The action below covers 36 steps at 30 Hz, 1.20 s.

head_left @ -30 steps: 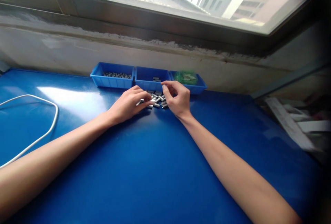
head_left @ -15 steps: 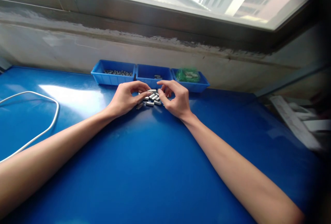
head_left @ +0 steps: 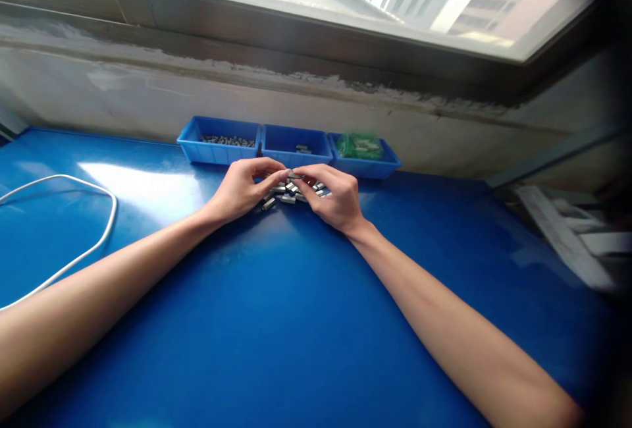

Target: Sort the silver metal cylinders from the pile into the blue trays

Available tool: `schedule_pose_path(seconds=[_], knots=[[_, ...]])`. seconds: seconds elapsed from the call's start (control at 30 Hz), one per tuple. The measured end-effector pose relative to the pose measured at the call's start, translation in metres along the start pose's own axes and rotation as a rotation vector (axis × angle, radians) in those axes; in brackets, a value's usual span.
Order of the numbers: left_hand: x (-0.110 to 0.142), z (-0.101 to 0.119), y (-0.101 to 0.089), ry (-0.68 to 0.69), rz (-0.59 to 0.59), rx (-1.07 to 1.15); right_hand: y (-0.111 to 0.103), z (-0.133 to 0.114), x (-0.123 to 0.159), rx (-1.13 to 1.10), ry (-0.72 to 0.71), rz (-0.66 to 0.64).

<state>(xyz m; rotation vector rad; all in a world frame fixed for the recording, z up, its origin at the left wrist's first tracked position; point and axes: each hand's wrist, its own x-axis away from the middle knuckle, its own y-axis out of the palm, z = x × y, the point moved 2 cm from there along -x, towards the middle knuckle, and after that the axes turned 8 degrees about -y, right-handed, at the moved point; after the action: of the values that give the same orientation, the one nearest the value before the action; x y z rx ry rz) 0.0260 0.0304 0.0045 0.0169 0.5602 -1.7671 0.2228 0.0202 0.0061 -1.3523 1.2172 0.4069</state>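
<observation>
Over a loose pile of short silvery metal posts (head_left: 288, 199), both hands meet at the fingertips. My left hand (head_left: 247, 184) is closed in a pinch, with one short metal post (head_left: 295, 176) between its thumb and fingers. From the other side my right hand (head_left: 338, 195) pinches at the right end of that same post. Several posts in the pile show dark ends, and some lie partly hidden beneath the fingers of both hands.
Behind the pile stand a blue bin (head_left: 217, 153) of small metal parts, a middle blue bin (head_left: 297, 158) with a few posts, and a right blue bin (head_left: 368, 168) holding a green bag (head_left: 359, 145). A white cable (head_left: 111, 207) curves across the blue table (head_left: 276, 322) at left.
My right hand's fingers have moved left and closed, coming together with my left hand at a metal post above the pile. The view has shifted very slightly.
</observation>
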Motion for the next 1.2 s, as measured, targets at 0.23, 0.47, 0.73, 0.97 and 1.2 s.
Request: schedule_pose_path(seconds=[0.23, 0.47, 0.73, 0.97, 1.2], knots=[[0.007, 0.008, 0.004, 0.301, 0.003, -0.416, -0.008, 0.025, 0.001, 0.262, 0.308, 0.278], [0.012, 0.012, 0.009, 0.403, -0.15, -0.56, -0.009, 0.039, 0.003, 0.34, 0.371, 0.225], [0.009, 0.004, 0.008, 0.425, -0.15, -0.575, -0.007, 0.028, -0.001, 0.289, 0.282, 0.129], [0.008, 0.0, 0.01, 0.438, -0.145, -0.599, -0.005, 0.018, -0.002, 0.262, 0.216, 0.054], [0.012, 0.007, 0.006, 0.383, 0.022, -0.45, -0.006, 0.012, -0.002, 0.235, 0.171, 0.049]])
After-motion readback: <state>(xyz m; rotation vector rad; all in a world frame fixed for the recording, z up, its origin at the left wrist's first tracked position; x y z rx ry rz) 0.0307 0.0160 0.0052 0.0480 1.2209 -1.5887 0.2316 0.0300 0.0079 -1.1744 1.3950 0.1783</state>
